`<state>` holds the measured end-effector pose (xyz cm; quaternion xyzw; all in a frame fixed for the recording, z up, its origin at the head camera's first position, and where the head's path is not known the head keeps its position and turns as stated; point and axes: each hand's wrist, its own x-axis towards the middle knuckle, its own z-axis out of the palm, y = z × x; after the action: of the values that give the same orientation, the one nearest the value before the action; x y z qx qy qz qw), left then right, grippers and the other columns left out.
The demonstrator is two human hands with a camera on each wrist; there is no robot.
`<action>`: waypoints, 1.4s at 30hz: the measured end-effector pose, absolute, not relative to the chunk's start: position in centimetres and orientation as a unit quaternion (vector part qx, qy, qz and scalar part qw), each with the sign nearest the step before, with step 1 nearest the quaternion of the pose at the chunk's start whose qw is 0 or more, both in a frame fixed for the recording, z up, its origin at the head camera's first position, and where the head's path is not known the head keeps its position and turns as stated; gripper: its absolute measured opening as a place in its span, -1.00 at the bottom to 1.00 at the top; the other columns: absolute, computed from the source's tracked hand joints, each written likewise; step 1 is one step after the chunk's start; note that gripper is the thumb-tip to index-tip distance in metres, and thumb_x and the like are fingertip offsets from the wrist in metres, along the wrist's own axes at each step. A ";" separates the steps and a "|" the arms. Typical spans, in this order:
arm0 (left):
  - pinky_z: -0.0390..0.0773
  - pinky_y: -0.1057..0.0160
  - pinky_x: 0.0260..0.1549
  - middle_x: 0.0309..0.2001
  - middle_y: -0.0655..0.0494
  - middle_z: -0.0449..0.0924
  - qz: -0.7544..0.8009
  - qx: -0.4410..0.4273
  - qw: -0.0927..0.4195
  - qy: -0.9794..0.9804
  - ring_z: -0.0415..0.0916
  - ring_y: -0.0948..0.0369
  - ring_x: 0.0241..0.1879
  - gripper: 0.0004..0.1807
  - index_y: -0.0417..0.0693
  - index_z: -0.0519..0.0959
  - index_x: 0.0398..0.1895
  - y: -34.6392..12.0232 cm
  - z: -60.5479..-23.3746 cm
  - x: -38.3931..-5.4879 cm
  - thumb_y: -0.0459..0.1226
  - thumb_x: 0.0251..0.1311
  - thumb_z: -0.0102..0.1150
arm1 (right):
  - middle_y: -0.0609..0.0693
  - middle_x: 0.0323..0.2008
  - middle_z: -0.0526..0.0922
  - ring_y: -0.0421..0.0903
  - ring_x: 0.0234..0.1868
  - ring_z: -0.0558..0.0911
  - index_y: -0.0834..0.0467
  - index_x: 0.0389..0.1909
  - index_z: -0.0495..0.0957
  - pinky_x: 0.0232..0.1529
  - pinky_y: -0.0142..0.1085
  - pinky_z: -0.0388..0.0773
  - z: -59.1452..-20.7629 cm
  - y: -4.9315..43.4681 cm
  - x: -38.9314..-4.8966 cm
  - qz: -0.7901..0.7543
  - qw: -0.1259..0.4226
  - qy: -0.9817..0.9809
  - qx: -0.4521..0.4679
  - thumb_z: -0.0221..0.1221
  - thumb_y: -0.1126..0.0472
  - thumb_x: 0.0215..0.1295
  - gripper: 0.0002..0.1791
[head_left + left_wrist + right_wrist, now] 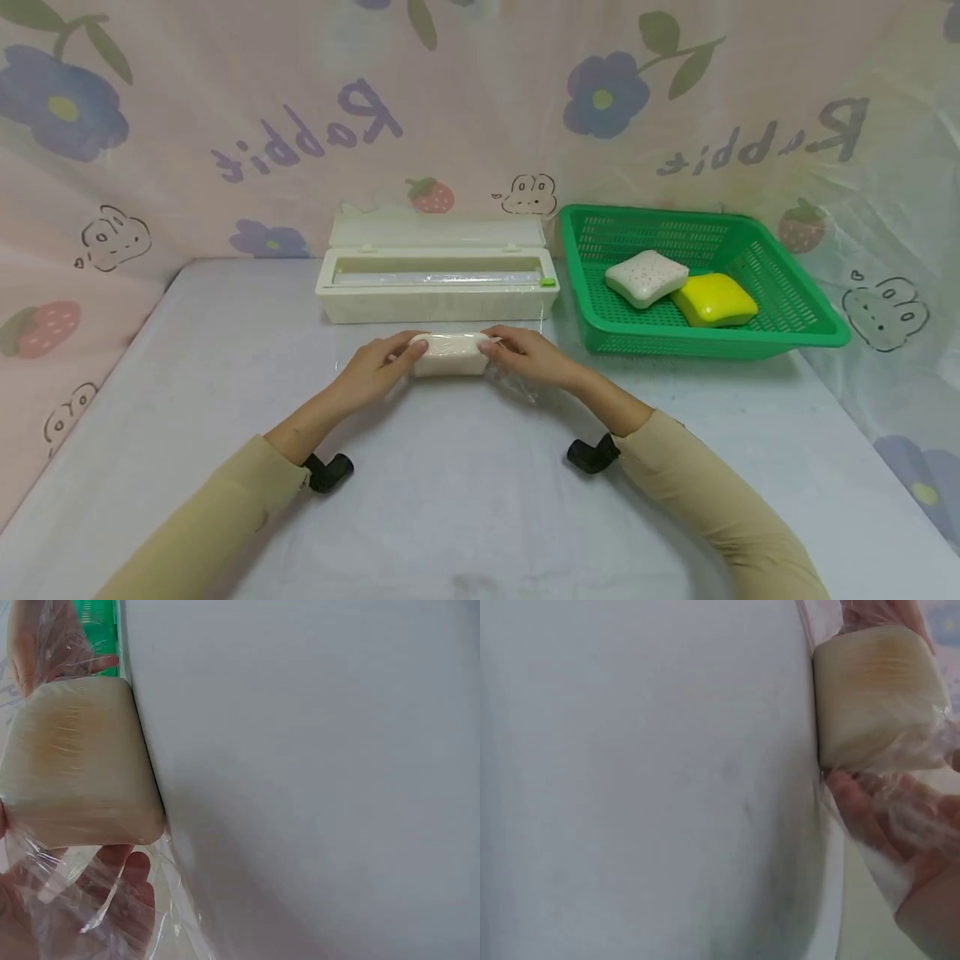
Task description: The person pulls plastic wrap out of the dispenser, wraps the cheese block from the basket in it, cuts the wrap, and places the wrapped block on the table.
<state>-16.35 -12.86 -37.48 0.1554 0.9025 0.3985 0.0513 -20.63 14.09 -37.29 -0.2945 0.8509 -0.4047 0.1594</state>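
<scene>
An off-white rounded block [450, 354] with clear plastic film over it rests on the table in front of the film dispenser. My left hand [377, 367] holds its left end, thumb on the near upper edge. At the other end my right hand [534, 357] grips it the same way. The left wrist view shows a brownish patch on the block [71, 757] and crumpled cling film [90, 900] over the left fingers. Film also covers the right fingers [855, 810] in the right wrist view. The block's kind cannot be told.
Behind the hands stands a white cling film dispenser [435, 307], lid raised, a roll inside and a green slider at its right. A green basket [705, 343] at the right holds a speckled white block [647, 277] and a yellow block [715, 300]. A printed curtain hangs behind.
</scene>
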 end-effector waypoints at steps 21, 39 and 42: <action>0.46 0.33 -0.37 -0.21 -0.14 0.65 0.440 -0.038 0.079 0.894 0.60 0.07 -0.30 -0.25 -0.23 0.58 -0.20 -11.8 -37.2 -20.1 0.28 0.33 -0.26 | 0.15 -0.41 0.70 -0.08 -0.47 0.71 0.36 -0.29 0.59 -0.38 -0.27 0.66 -38.3 12.4 -23.5 -0.541 0.228 0.809 -0.041 -0.01 -0.31 0.33 -0.28; 0.61 0.29 -0.38 -0.10 -0.15 0.63 0.483 -0.080 0.137 0.861 0.66 0.18 -0.43 -0.04 -0.28 0.57 -0.02 -12.3 -36.0 -20.3 0.45 0.14 -0.22 | 0.06 -0.31 0.69 -0.18 -0.34 0.66 0.33 -0.01 0.55 -0.29 -0.41 0.53 -37.3 13.2 -23.1 -0.538 0.209 0.816 -0.031 0.02 -0.23 0.35 -0.35; 0.55 0.28 -0.36 -0.19 -0.09 0.65 0.445 -0.044 0.143 0.883 0.62 0.16 -0.34 -0.16 -0.19 0.57 -0.16 -13.0 -35.7 -19.7 0.43 0.06 -0.03 | 0.15 -0.12 0.67 -0.15 -0.16 0.63 0.29 0.13 0.46 -0.16 -0.37 0.52 -37.4 14.4 -22.7 -0.533 0.207 0.814 -0.106 0.14 0.01 0.34 -0.50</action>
<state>-19.74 -13.03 -35.71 -0.0440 0.8831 0.4446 0.1430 -22.73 14.37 -37.35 -0.1062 0.8137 -0.5325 0.2073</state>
